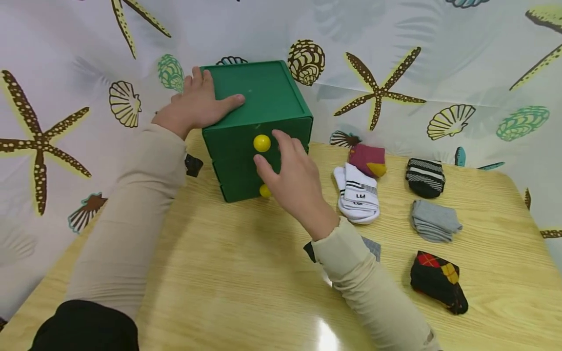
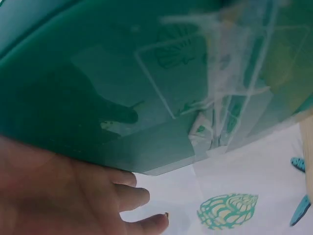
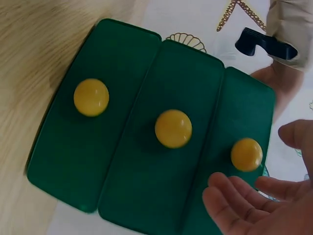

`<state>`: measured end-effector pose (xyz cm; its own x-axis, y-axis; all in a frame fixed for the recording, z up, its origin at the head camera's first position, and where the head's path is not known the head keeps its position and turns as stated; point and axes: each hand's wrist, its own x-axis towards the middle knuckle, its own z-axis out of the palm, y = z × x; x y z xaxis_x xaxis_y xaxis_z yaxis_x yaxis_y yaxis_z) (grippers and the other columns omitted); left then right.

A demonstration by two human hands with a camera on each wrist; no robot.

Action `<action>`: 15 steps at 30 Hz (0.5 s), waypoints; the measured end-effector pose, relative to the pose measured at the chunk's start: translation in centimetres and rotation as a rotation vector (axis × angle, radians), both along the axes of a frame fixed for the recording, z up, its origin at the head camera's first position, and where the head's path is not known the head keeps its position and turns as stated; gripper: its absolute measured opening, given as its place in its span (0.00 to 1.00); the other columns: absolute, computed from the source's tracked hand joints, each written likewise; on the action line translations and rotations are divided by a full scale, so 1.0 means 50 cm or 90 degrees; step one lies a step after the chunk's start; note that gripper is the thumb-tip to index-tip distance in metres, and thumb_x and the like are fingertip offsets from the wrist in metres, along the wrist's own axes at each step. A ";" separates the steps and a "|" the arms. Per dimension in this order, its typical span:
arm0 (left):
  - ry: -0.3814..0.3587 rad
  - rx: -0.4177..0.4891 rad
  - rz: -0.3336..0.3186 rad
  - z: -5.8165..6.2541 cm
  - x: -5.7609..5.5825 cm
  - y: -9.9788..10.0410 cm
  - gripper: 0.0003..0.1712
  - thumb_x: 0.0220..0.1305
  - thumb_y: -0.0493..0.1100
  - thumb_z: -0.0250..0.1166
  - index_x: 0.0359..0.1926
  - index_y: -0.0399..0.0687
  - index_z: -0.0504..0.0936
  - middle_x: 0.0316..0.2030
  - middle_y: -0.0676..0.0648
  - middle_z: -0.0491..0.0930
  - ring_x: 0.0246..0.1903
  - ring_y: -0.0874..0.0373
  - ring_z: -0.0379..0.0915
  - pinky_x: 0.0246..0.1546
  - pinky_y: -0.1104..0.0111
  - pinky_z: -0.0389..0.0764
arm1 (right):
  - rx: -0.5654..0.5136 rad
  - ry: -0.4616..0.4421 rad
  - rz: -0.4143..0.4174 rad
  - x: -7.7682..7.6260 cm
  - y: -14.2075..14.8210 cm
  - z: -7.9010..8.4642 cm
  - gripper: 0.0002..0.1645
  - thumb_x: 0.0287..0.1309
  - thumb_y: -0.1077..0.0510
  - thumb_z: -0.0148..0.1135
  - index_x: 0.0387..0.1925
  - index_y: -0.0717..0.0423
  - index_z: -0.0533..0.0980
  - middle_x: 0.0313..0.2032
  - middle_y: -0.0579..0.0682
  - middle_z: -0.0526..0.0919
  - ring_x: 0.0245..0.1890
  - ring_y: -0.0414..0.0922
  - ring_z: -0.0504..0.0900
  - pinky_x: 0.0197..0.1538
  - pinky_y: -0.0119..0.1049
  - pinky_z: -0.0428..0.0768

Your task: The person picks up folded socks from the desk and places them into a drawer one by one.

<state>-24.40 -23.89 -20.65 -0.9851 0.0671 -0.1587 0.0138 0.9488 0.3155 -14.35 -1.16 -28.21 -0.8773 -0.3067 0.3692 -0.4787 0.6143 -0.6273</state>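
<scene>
A green drawer box with three stacked drawer fronts stands on the table, and each front carries a round yellow knob. My left hand rests on the left edge of its top, thumb stretched over the lid and the other fingers down the far side. My right hand is in front of the box, with thumb and fingers spread apart around the top knob. In the right wrist view a gap shows between those fingers and the top knob. The middle knob and bottom knob show there too.
Right of the box on the wooden table lie white socks, maroon socks, striped socks, grey socks and argyle socks. My right forearm partly covers a grey-and-black piece. A seashell-patterned cloth hangs behind.
</scene>
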 end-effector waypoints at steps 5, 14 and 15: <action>-0.002 -0.024 0.000 0.005 0.001 0.007 0.59 0.72 0.75 0.34 0.76 0.35 0.21 0.75 0.35 0.15 0.74 0.38 0.13 0.69 0.34 0.32 | -0.055 0.028 0.002 -0.015 -0.023 -0.008 0.27 0.72 0.49 0.60 0.64 0.60 0.70 0.49 0.55 0.78 0.43 0.49 0.80 0.45 0.39 0.77; -0.056 0.006 -0.015 0.009 0.005 0.002 0.58 0.71 0.75 0.32 0.73 0.36 0.15 0.72 0.38 0.06 0.75 0.34 0.23 0.72 0.43 0.42 | -0.071 0.053 -0.024 -0.037 -0.049 -0.019 0.23 0.70 0.50 0.64 0.57 0.59 0.69 0.41 0.52 0.77 0.34 0.45 0.75 0.38 0.35 0.75; -0.058 0.008 -0.014 0.009 0.006 0.001 0.58 0.71 0.75 0.32 0.73 0.37 0.15 0.72 0.38 0.06 0.75 0.34 0.23 0.72 0.43 0.43 | -0.072 0.060 -0.025 -0.039 -0.052 -0.020 0.23 0.70 0.50 0.65 0.55 0.59 0.69 0.41 0.52 0.77 0.34 0.45 0.75 0.38 0.36 0.75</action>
